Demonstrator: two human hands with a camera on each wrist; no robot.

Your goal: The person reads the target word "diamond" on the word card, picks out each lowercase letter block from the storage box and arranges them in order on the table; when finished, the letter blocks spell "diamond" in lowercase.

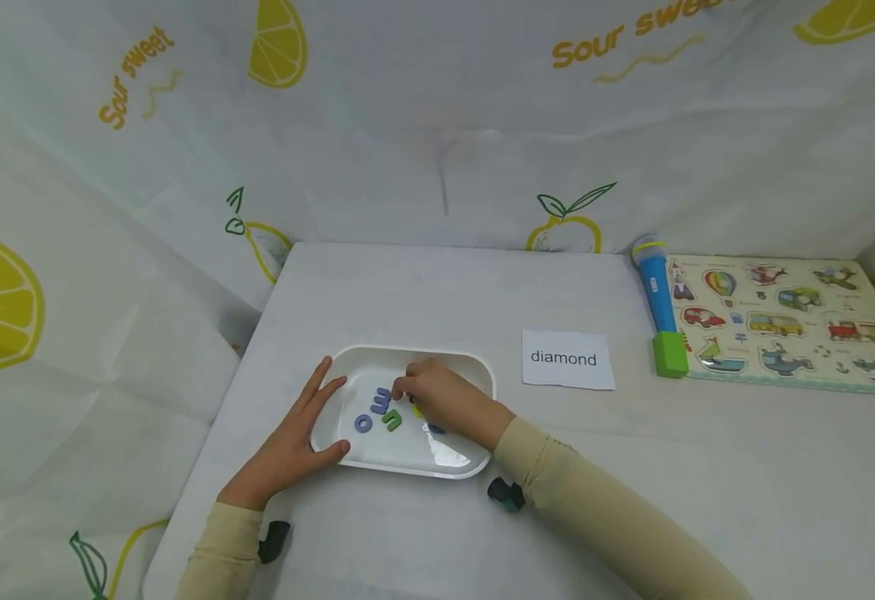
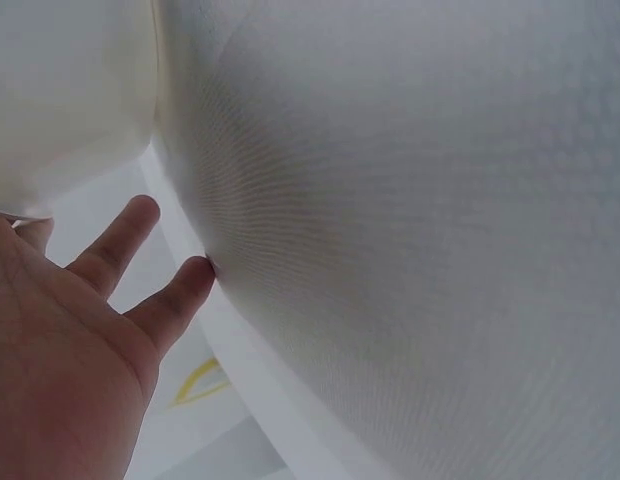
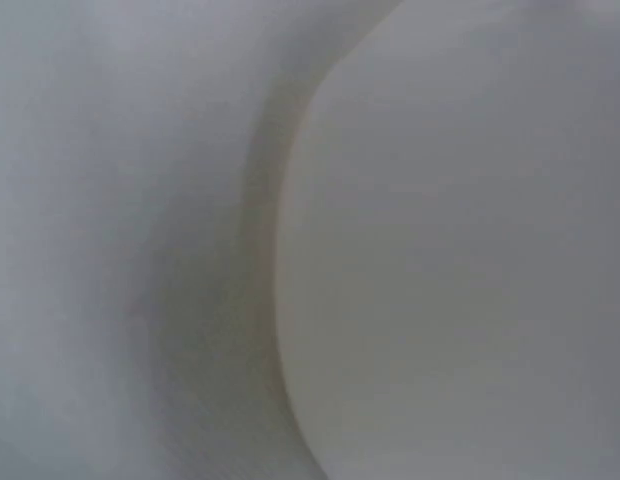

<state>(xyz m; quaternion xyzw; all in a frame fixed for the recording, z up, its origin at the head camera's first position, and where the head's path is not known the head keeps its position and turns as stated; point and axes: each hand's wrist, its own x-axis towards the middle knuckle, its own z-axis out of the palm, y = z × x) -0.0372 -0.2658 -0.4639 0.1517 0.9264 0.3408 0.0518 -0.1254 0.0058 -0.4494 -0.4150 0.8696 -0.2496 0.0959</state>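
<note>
A white tray (image 1: pixel 407 470) with rounded corners sits on the table in the head view. Small letters lie inside it: a purple "m" (image 1: pixel 381 401), a purple "o" (image 1: pixel 363 423) and a green "n" (image 1: pixel 392 419). My left hand (image 1: pixel 287 450) rests at the tray's left end, fingers spread and thumb by the near rim. Over the tray my right hand (image 1: pixel 445 400) reaches down with bent fingers; a yellow piece (image 1: pixel 417 411) and a blue-purple piece (image 1: pixel 435 429) are partly covered by it. Whether its fingertips pinch a letter is hidden. The right wrist view shows only the tray's outer wall (image 3: pixel 440 250).
Right of the tray lies a white card (image 1: pixel 568 360) printed "diamond". Farther right are a blue toy microphone (image 1: pixel 657 292), a green block (image 1: pixel 670 355) and a picture puzzle board (image 1: pixel 790 325). A lemon-printed cloth (image 1: pixel 407 125) hangs behind the table.
</note>
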